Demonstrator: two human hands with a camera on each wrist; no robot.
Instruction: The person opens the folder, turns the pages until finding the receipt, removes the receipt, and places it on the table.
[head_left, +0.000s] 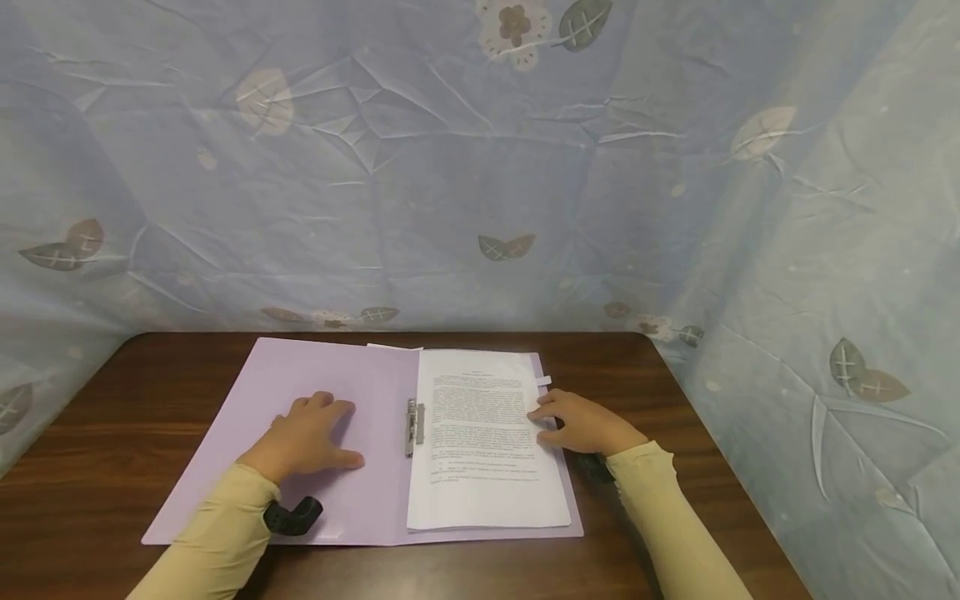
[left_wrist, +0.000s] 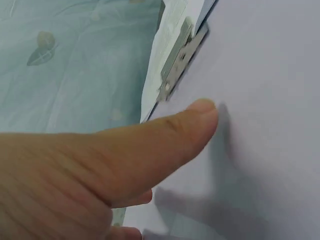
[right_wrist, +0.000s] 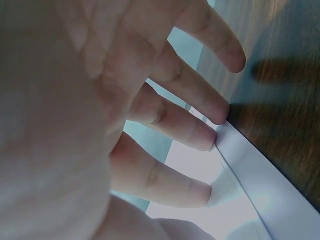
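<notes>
A lilac file folder (head_left: 277, 375) lies spread flat on the table. Printed sheets (head_left: 487, 504) form a stack on its right side, beside a metal clip (head_left: 415, 429) near the fold. Over the left cover is my left hand (head_left: 300, 437), fingers spread and holding nothing. Its thumb (left_wrist: 170, 140) points across the cover below the clip in the left wrist view. My right hand (head_left: 585, 422) has its fingertips at the right edge of the stack. In the right wrist view, extended fingers (right_wrist: 172, 125) reach the paper and folder edge, gripping nothing.
The dark wooden table (head_left: 90, 442) extends around the folder. A patterned cloth (head_left: 450, 192) hangs behind it and along both sides. A small white tab (head_left: 543, 381) sticks out at the folder's right edge. Each wrist wears a black band.
</notes>
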